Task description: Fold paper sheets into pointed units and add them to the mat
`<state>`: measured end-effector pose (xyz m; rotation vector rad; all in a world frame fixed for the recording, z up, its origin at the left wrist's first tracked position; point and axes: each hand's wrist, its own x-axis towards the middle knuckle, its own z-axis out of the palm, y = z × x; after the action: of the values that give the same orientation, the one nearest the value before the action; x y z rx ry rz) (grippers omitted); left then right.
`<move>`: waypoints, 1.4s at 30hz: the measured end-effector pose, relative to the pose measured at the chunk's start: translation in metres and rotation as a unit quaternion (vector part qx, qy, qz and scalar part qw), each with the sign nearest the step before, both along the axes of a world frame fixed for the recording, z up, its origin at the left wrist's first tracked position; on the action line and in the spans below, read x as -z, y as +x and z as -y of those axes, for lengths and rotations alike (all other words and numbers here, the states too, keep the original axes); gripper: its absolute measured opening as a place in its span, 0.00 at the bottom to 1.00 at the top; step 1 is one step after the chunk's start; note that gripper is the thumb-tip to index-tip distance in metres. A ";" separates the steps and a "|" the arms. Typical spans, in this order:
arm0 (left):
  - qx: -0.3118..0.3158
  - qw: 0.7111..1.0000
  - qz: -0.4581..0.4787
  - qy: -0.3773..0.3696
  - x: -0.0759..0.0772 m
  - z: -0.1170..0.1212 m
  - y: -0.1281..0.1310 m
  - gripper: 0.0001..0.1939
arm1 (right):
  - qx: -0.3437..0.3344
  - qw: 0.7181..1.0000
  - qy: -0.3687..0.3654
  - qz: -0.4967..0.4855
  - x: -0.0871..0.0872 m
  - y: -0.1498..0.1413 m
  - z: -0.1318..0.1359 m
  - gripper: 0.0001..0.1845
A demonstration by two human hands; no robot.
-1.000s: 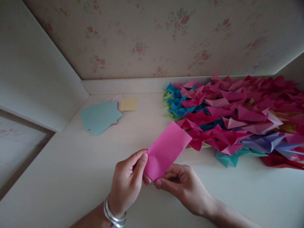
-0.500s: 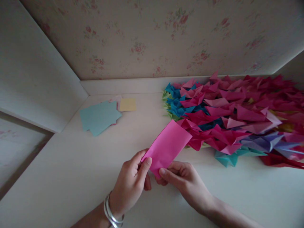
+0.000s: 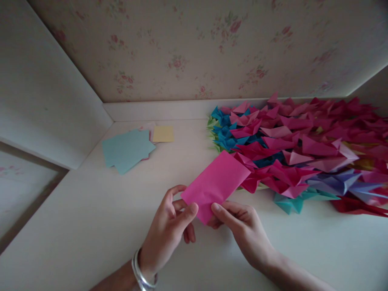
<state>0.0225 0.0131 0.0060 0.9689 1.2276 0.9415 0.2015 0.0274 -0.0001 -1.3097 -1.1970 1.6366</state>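
A pink paper (image 3: pixel 216 184), folded into a long rectangle, is held just above the white table (image 3: pixel 91 210) in front of me. My left hand (image 3: pixel 169 232), with silver bangles at the wrist, pinches its near left corner between thumb and fingers. My right hand (image 3: pixel 242 230) pinches the near right corner, thumb on top. The paper's far end points toward the heap of folded paper shapes (image 3: pixel 303 149).
The heap of pink, red, blue, teal and purple folded papers fills the table's right side up to the wall. A stack of flat light-blue sheets (image 3: pixel 127 149) and a yellow sheet (image 3: pixel 163 133) lie at the far left corner. Flowered wallpaper stands behind.
Both hands have shifted their pinch along the near end, and the pink paper has turned slightly and moved a little right and away from me.
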 end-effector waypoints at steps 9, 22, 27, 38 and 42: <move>0.082 0.994 -0.023 -0.061 0.011 0.006 0.009 0.20 | -0.034 0.999 -0.005 0.041 0.003 0.000 0.003 0.29; 0.116 0.974 0.097 -0.171 0.012 -0.001 0.003 0.17 | 0.175 0.981 0.061 -0.050 0.013 0.027 -0.018 0.28; 0.112 0.976 0.083 -0.169 0.009 -0.001 0.003 0.18 | 0.252 0.956 0.058 -0.141 0.006 0.028 -0.027 0.22; 0.084 0.986 0.112 -0.087 0.007 -0.004 -0.011 0.10 | 0.195 0.916 -0.146 -0.318 -0.011 0.032 -0.029 0.19; 0.058 0.987 0.129 -0.071 0.010 -0.006 -0.015 0.10 | 0.068 0.940 -0.152 -0.298 -0.006 0.030 -0.020 0.15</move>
<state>0.0072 0.0189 -0.0037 0.7716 0.9950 0.8469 0.2312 0.0475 0.0062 -0.9278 -0.4946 1.9705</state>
